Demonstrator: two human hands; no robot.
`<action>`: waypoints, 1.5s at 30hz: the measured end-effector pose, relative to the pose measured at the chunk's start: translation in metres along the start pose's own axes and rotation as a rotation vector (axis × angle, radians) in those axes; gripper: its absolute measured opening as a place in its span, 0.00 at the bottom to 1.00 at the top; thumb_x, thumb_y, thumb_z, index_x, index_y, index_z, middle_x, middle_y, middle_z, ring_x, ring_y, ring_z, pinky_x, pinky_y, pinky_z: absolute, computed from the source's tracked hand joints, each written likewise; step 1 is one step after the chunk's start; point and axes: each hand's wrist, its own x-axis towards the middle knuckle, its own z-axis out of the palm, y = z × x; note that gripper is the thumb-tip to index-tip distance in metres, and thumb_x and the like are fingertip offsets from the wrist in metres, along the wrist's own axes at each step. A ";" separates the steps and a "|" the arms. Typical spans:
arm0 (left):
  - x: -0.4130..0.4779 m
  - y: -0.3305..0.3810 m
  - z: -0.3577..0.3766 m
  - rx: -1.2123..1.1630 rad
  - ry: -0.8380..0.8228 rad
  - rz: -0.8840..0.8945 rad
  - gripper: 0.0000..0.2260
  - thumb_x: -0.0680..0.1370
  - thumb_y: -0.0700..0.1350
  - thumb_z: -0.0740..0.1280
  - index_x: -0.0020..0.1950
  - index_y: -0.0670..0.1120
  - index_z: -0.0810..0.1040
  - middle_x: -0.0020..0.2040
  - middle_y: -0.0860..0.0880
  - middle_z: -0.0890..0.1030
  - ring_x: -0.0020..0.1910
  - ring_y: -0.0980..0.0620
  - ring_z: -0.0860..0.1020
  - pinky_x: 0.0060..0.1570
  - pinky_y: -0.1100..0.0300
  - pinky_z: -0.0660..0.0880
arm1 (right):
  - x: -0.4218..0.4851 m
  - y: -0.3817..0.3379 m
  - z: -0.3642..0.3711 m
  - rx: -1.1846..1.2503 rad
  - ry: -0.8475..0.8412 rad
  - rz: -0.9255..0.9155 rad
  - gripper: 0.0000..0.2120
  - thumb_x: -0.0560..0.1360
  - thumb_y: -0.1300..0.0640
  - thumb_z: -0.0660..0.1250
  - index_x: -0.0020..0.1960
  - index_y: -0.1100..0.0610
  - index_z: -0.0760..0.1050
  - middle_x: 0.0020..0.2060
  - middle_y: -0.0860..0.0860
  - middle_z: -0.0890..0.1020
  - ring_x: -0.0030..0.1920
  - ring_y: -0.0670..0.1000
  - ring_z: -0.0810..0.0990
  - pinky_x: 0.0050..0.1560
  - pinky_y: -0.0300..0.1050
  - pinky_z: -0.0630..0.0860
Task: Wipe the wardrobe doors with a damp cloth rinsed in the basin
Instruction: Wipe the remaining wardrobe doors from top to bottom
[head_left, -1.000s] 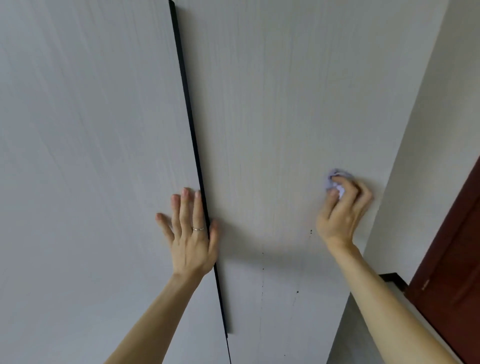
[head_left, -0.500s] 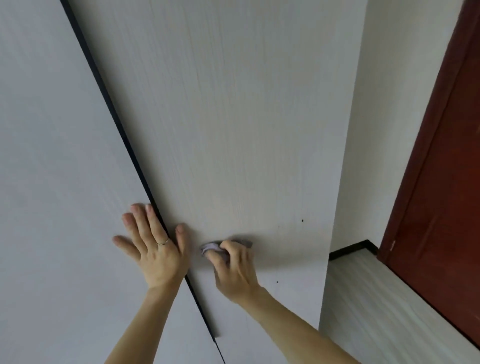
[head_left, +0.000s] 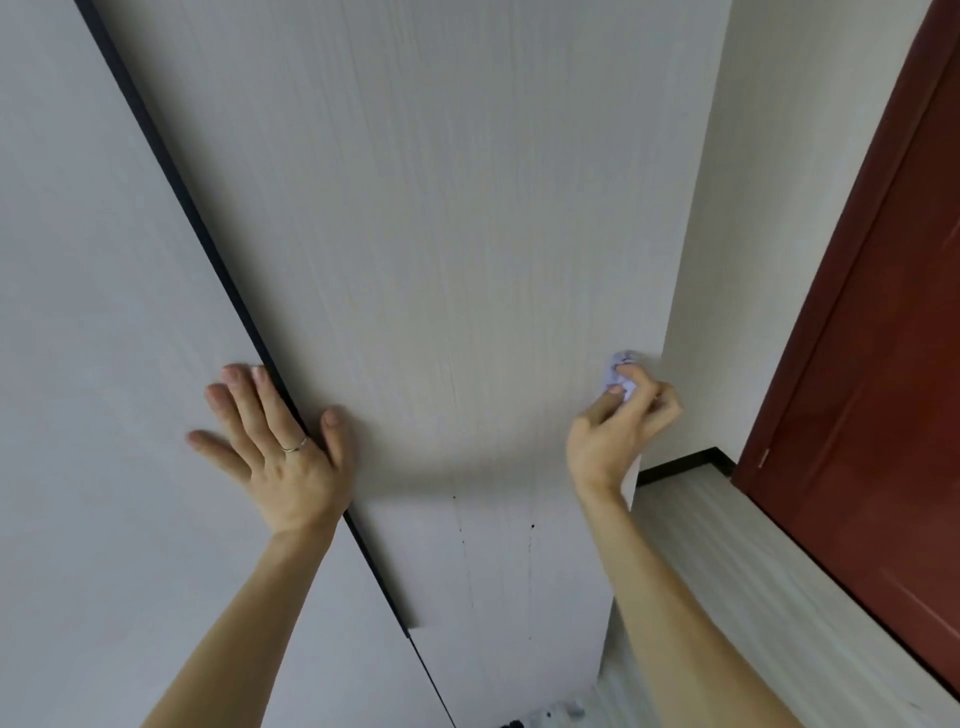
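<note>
Head view. My right hand (head_left: 618, 431), right of centre in the frame, has its fingers curled tight around a small wadded lilac cloth (head_left: 622, 371), pressing it to the right wardrobe door (head_left: 441, 234) at that door's far right edge, just beside the pale wall (head_left: 769, 218). My left hand (head_left: 283, 441), lower left of centre, is spread wide and flat, holding nothing; its palm and fingers lie on the left wardrobe door (head_left: 93, 312), thumb across the dark gap (head_left: 208, 244) onto the right door.

Risks as I judge them:
- Cloth is at the edge; a further sweep rightward would run off the door and smear the wall.
- Wad is small, so contact is narrow; strips may be missed between passes.
- Dark specks (head_left: 532, 527) low on the right door lie below the cloth's present line and are easily skipped.
- Left thumb over the gap could get pinched if a door shifts under pressure.

Basin not in view.
</note>
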 end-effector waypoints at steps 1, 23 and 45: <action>0.001 0.001 0.000 0.003 0.007 0.006 0.29 0.82 0.48 0.57 0.80 0.37 0.53 0.77 0.31 0.60 0.79 0.36 0.47 0.76 0.44 0.34 | -0.013 -0.007 0.003 0.001 -0.022 -0.012 0.13 0.74 0.73 0.57 0.54 0.62 0.73 0.55 0.63 0.67 0.52 0.58 0.71 0.54 0.50 0.75; -0.001 0.008 -0.006 -0.052 -0.048 -0.046 0.28 0.85 0.49 0.56 0.81 0.39 0.51 0.78 0.32 0.59 0.79 0.36 0.49 0.76 0.45 0.34 | -0.037 0.006 -0.023 0.028 -0.337 -0.173 0.19 0.70 0.77 0.57 0.53 0.61 0.76 0.58 0.54 0.67 0.55 0.55 0.74 0.57 0.45 0.76; -0.006 -0.001 -0.005 0.008 -0.063 -0.061 0.29 0.85 0.54 0.55 0.82 0.46 0.48 0.79 0.40 0.58 0.81 0.52 0.41 0.77 0.45 0.36 | -0.087 0.027 -0.027 -0.210 -0.933 -0.769 0.26 0.64 0.72 0.75 0.52 0.45 0.79 0.54 0.46 0.71 0.49 0.53 0.67 0.38 0.49 0.75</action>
